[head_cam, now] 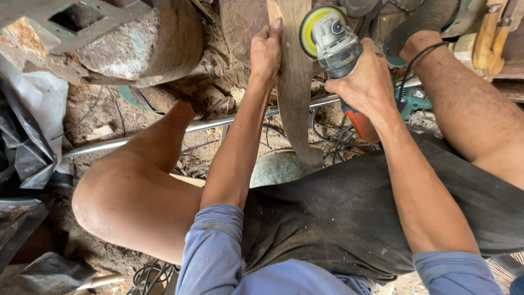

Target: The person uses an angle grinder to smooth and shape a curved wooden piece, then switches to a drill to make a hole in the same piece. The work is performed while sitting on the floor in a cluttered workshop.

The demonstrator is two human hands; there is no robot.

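Curved wooden plank (296,82) running lengthwise away from the body, gripped at its edge by left hand (266,50), grinder (334,45) clenched in right hand (364,82), disc (312,24) pointed away beside the plank.

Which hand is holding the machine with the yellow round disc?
The right hand grips the grinder, the grey and orange tool with the yellow-rimmed disc. The left hand only holds the edge of the curved wooden board beside it.

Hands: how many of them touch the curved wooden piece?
1. The left hand grips the edge of the wooden piece; the right hand holds the angle grinder instead.
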